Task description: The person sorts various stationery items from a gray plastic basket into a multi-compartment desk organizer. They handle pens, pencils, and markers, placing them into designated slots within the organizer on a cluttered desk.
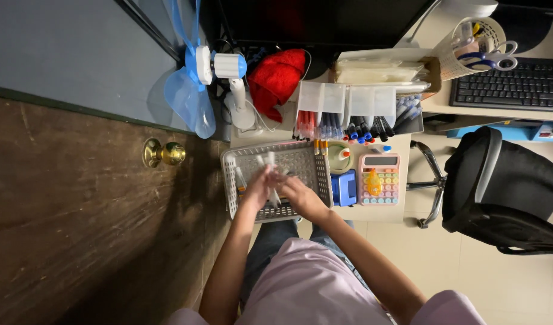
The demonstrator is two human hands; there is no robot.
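My left hand (258,188) and my right hand (300,195) meet over a white mesh basket (300,161) on a small table. Together they grip a bundle of thin white pens (271,174) whose ends stick up above the fingers. A single white pen (240,178) lies at the basket's left side. Just behind the basket stands a clear organiser (348,105) with rows of red, blue and black pens.
Right of the basket sit a blue box (344,188), a pink calculator (379,179) and a round green tape holder (339,157). A white desk fan (219,66), a red cloth (278,75), a keyboard (511,84), a pen cup with scissors (478,45), a black chair (499,186) and a brown door with brass knob (163,153) surround the table.
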